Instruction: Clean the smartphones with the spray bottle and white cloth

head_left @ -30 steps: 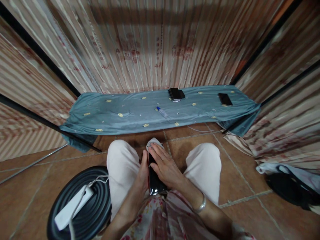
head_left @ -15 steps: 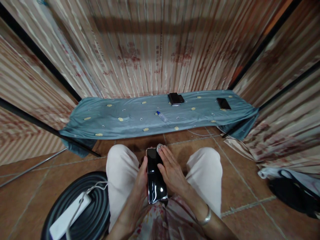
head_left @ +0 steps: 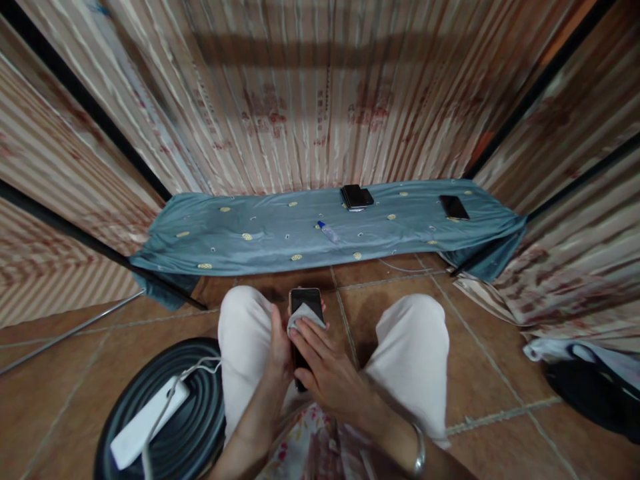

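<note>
A: Any readable writing on the phone (head_left: 306,301)?
B: None. The left hand (head_left: 280,347) grips its edge above the lap; the right hand (head_left: 323,363) presses a cloth (head_left: 303,317) flat on its screen.

A dark smartphone (head_left: 306,301) with a gold rim lies lengthwise between the knees, screen up, a small grey cloth (head_left: 303,317) pressed on its middle.

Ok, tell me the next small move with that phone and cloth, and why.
Probably slide the cloth up toward the phone's top end. The right hand presses the cloth on the middle of the screen, the top strip lies bare beyond it, and the left hand steadies the phone's edge over the lap.
</note>
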`<control>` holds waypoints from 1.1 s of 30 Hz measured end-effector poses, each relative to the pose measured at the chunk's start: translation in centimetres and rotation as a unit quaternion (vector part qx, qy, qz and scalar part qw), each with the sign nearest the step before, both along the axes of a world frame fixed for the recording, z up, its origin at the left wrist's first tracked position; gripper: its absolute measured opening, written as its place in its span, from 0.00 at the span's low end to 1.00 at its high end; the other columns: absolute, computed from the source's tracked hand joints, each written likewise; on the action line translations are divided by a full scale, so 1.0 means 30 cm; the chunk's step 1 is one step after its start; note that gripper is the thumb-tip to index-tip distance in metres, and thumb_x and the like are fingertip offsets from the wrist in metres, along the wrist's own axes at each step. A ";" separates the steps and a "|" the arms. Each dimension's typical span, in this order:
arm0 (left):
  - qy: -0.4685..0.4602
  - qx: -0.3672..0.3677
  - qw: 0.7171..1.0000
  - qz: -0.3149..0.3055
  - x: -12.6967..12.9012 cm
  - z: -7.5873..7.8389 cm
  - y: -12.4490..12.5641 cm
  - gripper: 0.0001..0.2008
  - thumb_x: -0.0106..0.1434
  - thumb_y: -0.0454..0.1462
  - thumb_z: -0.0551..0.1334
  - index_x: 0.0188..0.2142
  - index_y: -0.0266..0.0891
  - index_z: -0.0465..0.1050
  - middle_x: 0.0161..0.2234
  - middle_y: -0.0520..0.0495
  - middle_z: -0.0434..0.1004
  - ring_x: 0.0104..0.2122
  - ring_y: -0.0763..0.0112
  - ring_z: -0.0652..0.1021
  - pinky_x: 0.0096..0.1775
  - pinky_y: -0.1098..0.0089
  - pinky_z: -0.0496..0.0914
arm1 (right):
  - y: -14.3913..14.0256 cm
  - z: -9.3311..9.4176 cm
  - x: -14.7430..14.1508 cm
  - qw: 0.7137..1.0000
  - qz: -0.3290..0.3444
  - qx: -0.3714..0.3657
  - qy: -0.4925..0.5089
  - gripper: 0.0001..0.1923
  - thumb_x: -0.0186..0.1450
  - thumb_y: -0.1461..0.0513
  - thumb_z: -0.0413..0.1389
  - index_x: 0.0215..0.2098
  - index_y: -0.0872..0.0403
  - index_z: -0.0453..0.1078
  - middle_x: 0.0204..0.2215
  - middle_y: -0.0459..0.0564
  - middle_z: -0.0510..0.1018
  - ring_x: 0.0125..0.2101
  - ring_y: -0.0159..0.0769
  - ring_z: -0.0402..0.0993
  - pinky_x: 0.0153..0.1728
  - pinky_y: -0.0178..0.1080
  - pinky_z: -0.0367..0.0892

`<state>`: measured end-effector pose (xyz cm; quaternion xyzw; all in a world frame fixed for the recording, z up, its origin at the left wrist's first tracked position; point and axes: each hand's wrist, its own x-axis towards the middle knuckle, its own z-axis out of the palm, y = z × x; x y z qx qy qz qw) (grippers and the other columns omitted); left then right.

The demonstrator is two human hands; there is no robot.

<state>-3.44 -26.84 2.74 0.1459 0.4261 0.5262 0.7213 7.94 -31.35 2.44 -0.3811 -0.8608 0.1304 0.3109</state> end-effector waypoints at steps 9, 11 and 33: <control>-0.105 -0.037 0.994 0.016 -0.047 0.037 0.028 0.27 0.70 0.47 0.48 0.59 0.34 0.67 0.47 0.37 0.80 0.46 0.58 0.80 0.50 0.58 0.73 | -0.096 -0.011 0.003 0.998 0.054 0.023 -0.025 0.27 0.67 0.64 0.53 0.63 0.66 0.57 0.61 0.64 0.65 0.66 0.46 0.52 0.62 0.50 0.63; -0.126 -0.047 0.991 0.015 -0.051 0.043 0.040 0.26 0.71 0.45 0.46 0.61 0.33 0.64 0.48 0.36 0.80 0.47 0.58 0.80 0.51 0.58 0.72 | -0.104 -0.015 0.007 0.997 0.061 0.027 -0.032 0.26 0.68 0.65 0.51 0.63 0.65 0.57 0.61 0.63 0.65 0.66 0.45 0.51 0.62 0.49 0.63; -0.158 -0.016 0.987 0.010 -0.070 0.026 0.027 0.27 0.69 0.49 0.49 0.58 0.35 0.68 0.46 0.38 0.81 0.48 0.55 0.79 0.51 0.56 0.72 | -0.110 -0.027 0.043 0.953 -0.077 -0.207 0.206 0.26 0.73 0.63 0.43 0.69 0.48 0.49 0.67 0.50 0.57 0.66 0.37 0.54 0.63 0.47 0.58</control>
